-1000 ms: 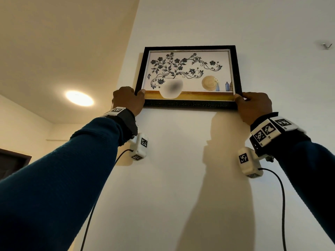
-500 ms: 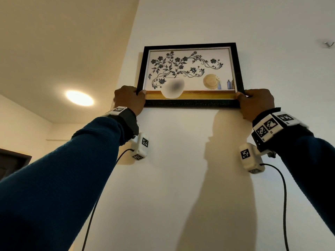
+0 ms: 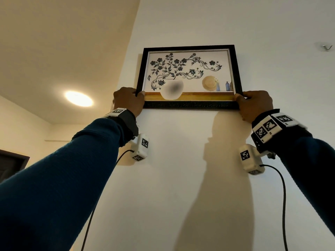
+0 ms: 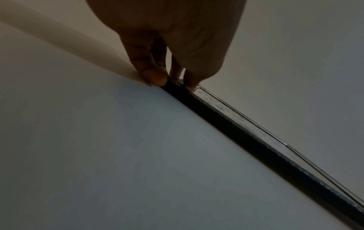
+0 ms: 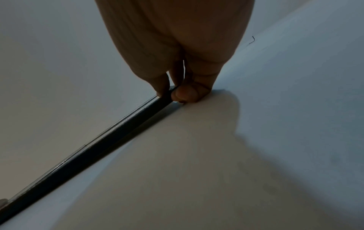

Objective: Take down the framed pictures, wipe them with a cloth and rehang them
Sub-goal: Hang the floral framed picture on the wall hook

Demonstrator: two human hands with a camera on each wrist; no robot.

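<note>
Both hands pinch the framed picture (image 3: 189,77) at its lower corners: left hand (image 3: 127,103) at the bottom-left, right hand (image 3: 255,105) at the bottom-right, thumbs on the front. Picture: black frame, floral print, held flat against the white wall (image 3: 181,160). Metal hook (image 3: 327,48): on the wall, right of the picture's top edge. Ceiling light (image 3: 79,98): left of the picture, lit.

The plain white painted wall (image 3: 181,160) carries the black-framed picture of a white vase with dark flowers (image 3: 188,73), flat against it between both grips. A small metal hook (image 3: 327,48) sits well right of the right-hand grip, higher up.
</note>
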